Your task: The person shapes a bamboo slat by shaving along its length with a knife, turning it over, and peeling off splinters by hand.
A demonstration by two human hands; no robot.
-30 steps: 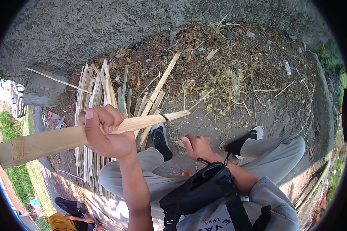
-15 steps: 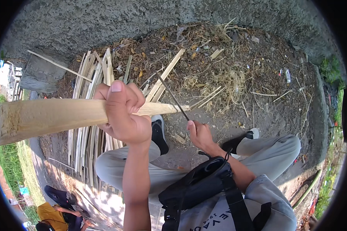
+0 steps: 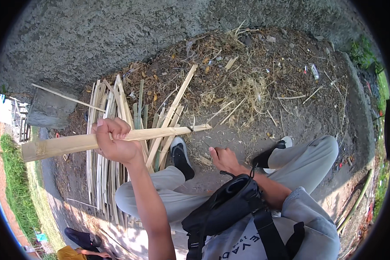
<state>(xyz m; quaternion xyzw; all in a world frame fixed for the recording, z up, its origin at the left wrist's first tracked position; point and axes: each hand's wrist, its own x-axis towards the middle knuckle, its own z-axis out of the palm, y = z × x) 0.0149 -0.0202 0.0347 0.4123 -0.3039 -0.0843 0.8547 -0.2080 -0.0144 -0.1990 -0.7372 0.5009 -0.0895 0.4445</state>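
My left hand is closed around a long pale bamboo strip, its wide end pointing left. The strip tapers to the right and ends above the ground between my feet. A small dark piece shows against it near the narrow end; I cannot make out what it is. My right hand is closed below and to the right of that end. From it a thin dark knife blade points up toward the strip, barely visible at this angle.
Split bamboo strips lie piled at the left, with several more beside my left shoe. A rough concrete wall runs along the far side. Dry shavings cover the ground. Another person sits at lower left.
My left hand has moved left and lowered the bamboo strip, which now looks smaller. The knife blade, plainly seen across the strip before, has turned and is hardly visible.
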